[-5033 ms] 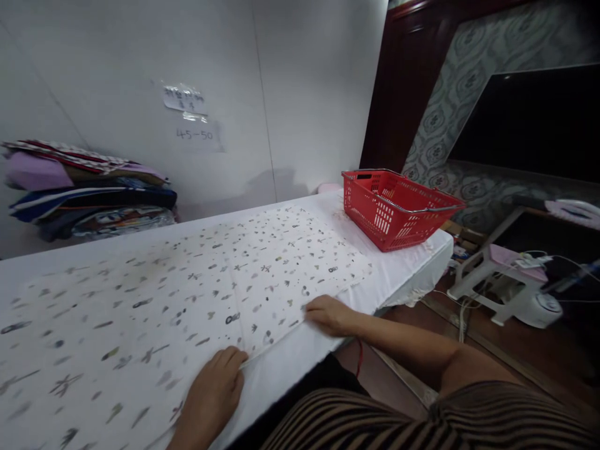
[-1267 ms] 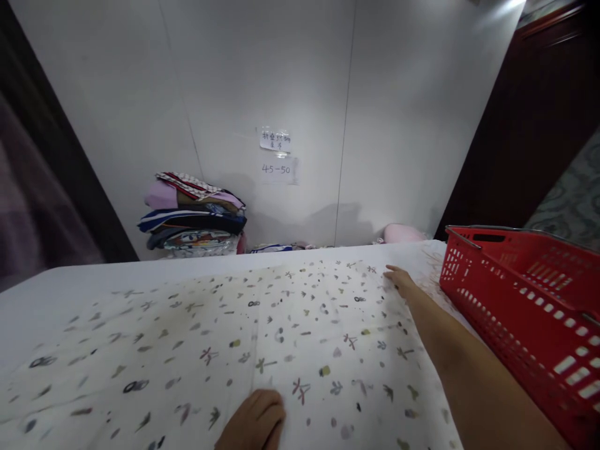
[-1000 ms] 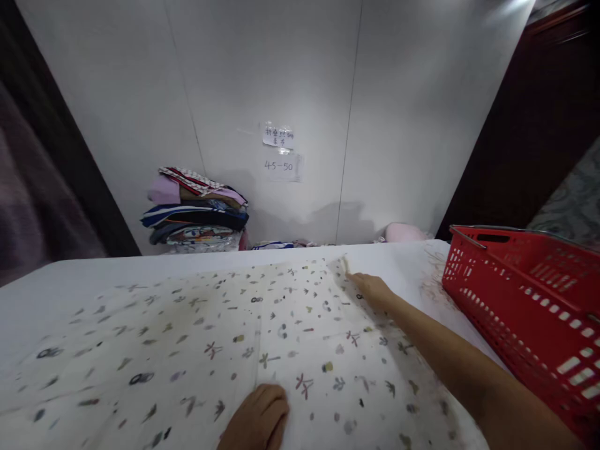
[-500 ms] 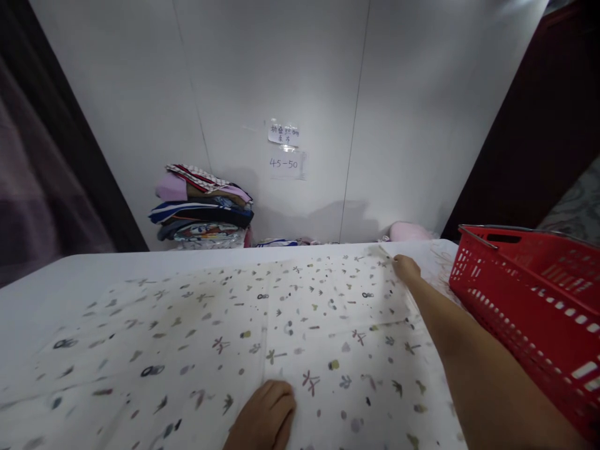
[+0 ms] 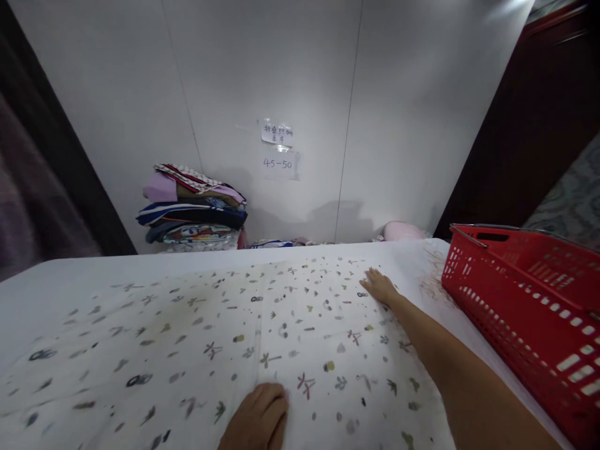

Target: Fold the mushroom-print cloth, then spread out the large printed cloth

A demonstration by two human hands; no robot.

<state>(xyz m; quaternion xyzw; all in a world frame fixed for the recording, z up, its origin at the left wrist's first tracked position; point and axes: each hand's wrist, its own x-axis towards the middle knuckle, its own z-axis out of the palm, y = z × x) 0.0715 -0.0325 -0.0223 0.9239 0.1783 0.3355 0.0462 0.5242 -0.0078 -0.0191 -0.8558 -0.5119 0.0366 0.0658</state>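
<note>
A large thin white cloth (image 5: 187,337), printed with small palm trees, leaves and other motifs, lies spread over the table. Near its far right corner, my right hand (image 5: 379,286) rests palm down on the fabric, fingers stretched out. My left hand (image 5: 257,415) is on the cloth at the bottom centre, close to a lengthwise crease. Its fingers are curled and held together, their tips turned down out of sight, so whether they pinch any fabric is hidden.
The white table (image 5: 159,262) borders the cloth. A red plastic basket (image 5: 520,306) with a metal handle stands at right. Folded fabrics are stacked (image 5: 194,206) behind the table at left. A pink bundle (image 5: 403,230) lies behind the far edge. Paper notes (image 5: 280,150) hang on the wall.
My right hand has let go of the cloth's far right corner, moved left and a little nearer, and flattened onto the fabric. The left hand stays about where it was.
</note>
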